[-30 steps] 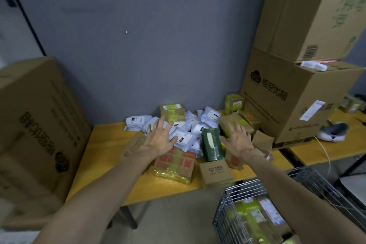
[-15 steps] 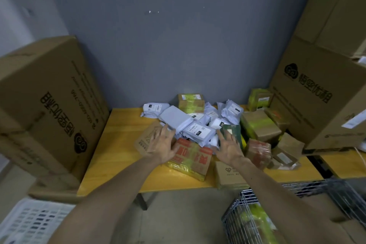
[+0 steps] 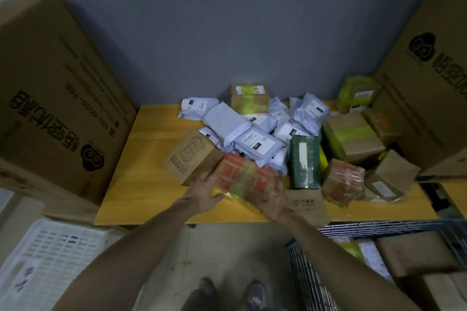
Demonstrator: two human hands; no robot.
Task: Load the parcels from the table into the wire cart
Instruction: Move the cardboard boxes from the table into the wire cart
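A flat parcel with red print and yellow tape (image 3: 242,179) lies at the front of the yellow table (image 3: 141,159). My left hand (image 3: 204,190) grips its left end and my right hand (image 3: 274,197) grips its right end. Behind it is a heap of white mailer bags (image 3: 255,134), a brown printed box (image 3: 193,156), a dark green parcel (image 3: 304,164) and several taped brown boxes (image 3: 350,134). The wire cart (image 3: 303,272) stands at the lower right, below the table edge, with parcels inside.
A large carton (image 3: 50,98) stands on the left. More big cartons (image 3: 429,88) are stacked on the right. A white plastic crate (image 3: 50,255) sits on the floor at lower left. My shoes (image 3: 227,293) show at the bottom.
Both hands drew back from the heap to the red-printed parcel and took hold of its two ends. The view tilted down, showing more of the cart and floor.
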